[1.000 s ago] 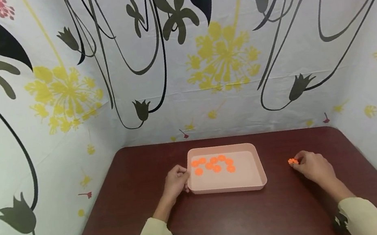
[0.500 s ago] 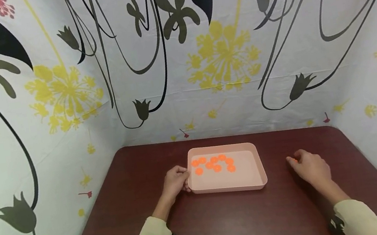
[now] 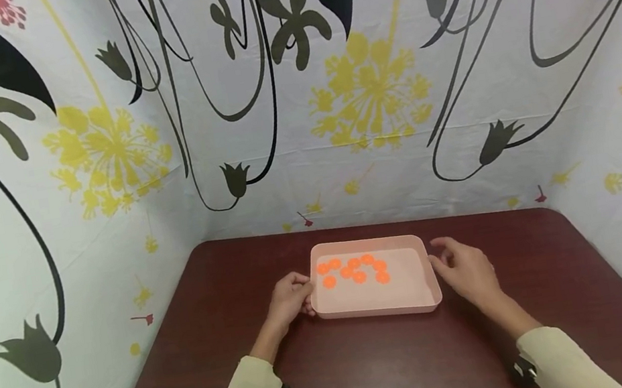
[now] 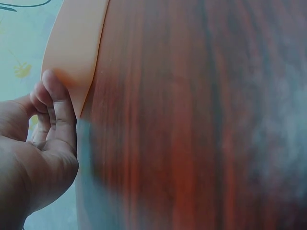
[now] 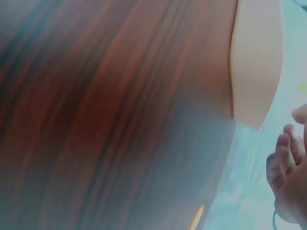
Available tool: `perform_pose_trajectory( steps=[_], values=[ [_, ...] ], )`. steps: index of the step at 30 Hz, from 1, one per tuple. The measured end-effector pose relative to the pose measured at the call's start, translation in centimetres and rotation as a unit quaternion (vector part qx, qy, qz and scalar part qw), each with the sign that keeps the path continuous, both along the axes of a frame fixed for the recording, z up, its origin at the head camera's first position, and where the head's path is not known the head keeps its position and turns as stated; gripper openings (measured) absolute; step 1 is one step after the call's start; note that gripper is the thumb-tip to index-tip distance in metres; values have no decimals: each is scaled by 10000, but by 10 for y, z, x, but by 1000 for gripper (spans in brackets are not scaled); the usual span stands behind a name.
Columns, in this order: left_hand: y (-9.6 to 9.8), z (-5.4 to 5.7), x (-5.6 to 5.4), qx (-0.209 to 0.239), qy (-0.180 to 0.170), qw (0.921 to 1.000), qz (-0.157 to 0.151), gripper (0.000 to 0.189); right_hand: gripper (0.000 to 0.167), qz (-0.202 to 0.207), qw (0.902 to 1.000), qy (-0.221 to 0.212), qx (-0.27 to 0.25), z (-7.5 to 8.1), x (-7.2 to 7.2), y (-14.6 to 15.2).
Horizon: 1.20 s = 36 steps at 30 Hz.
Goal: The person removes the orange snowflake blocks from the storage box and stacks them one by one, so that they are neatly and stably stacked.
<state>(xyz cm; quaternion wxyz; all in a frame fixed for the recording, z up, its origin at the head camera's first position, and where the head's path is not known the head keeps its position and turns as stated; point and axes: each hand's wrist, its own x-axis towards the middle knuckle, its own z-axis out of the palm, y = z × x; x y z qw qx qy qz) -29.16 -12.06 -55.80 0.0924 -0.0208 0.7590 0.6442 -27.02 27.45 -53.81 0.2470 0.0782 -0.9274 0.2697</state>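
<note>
A shallow peach-coloured tray (image 3: 403, 298) rests on the dark table, with several flat orange round pieces (image 3: 359, 276) scattered over its left part. My left hand (image 3: 289, 302) pinches the tray's left side; in the left wrist view its fingers (image 4: 57, 91) meet the pale wall. Beside the tray's right side is my right hand (image 3: 470, 270), thumb and forefinger spread apart, and I see nothing between them. In the right wrist view a gap shows between this hand (image 5: 290, 167) and the tray wall (image 5: 254, 62). A small orange strip (image 5: 195, 219) appears at the bottom of that view.
The dark red-brown table (image 3: 376, 373) spreads in front of the tray and to both sides. Patterned cloth walls (image 3: 252, 129) in white, yellow and grey enclose it at the back, left and right.
My right hand has moved left to the tray's right side, from where it held an orange piece on the table's right; that piece is out of sight in the head view. The left hand stays put.
</note>
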Motion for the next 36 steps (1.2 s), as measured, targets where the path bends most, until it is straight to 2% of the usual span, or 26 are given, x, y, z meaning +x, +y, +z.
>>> perform_pose_trajectory(
  steps=[4, 12, 20, 25, 32, 36],
  values=[
    [-1, 0, -1, -4, -41, 10000, -74, 21, 31, 413, 9986, -298, -166, 2, -1, -22],
    [-2, 1, -2, -90, -144, 9997, -150, 22, 34, 483, 9956, -747, -291, 2, -1, -60],
    [-1, 4, -6, -276, -9, 9991, -308, 20, 40, 408, 9876, -1452, -428, -5, -8, -83],
    [-1, 4, -7, -338, -72, 9988, -337, 19, 38, 304, 9861, -1618, -222, -10, -14, -91],
    [-4, 5, -6, -301, -75, 9988, -384, 19, 40, 95, 9773, -2116, -14, -8, -16, -99],
    [-5, 4, -6, -292, -49, 9987, -409, 20, 32, -61, 9772, -2123, -21, -8, -17, -103]
  ],
)
